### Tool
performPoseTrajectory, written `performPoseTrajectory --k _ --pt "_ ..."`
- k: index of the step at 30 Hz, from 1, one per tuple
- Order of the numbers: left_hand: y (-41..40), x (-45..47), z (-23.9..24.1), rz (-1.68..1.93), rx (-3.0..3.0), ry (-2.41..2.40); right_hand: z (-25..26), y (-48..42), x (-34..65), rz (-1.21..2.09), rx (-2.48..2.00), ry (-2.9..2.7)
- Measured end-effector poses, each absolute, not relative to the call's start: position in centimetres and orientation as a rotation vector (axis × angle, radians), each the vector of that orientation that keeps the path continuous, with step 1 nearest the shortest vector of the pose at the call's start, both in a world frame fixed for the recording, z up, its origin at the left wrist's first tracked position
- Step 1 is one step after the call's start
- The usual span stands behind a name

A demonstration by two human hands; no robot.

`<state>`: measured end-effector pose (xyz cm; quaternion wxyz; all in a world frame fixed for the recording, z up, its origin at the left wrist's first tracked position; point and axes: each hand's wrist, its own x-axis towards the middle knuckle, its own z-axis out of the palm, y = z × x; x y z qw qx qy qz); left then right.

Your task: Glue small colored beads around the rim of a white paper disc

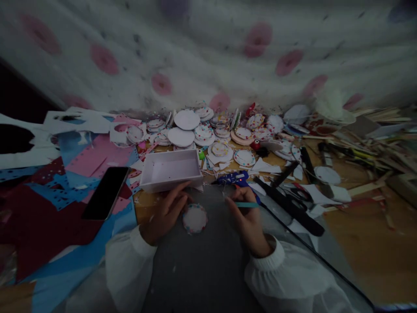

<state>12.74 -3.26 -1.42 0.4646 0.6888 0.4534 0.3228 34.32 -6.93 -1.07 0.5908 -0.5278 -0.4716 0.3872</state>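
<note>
I take the disc lying on the mat as my clock's centre. The left hand is at nine, fingertips just beside the disc; the right hand, with a slim tool in its grasp, is at three. I have the box at eleven and the glue gun between one and two, its cable running out toward four. Behind the box, piled discs stretch from eleven past one, before the curtain at twelve. The phone lies on loose sheets between nine and ten. Wood strips heap toward two.
</note>
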Motion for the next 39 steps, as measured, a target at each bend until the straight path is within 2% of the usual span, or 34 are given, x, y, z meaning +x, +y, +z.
performPoseTrajectory --k 6,21,30,39 --pt "-3.4 12.6 -1.8 0.905 1.604 1.045 -1.0 -6.9 34.4 0.878 -1.230 -1.074" --pt "-3.7 12.8 -1.1 0.885 1.534 1.021 -1.2 -7.1 34.6 0.910 -1.158 -1.109" --pt "-3.6 13.0 -1.1 0.890 1.502 1.011 -2.0 -6.8 34.8 0.687 -1.312 -1.569" --pt "-3.7 13.0 -1.2 0.892 1.487 1.020 -2.2 -6.8 34.9 0.585 -1.243 -1.819"
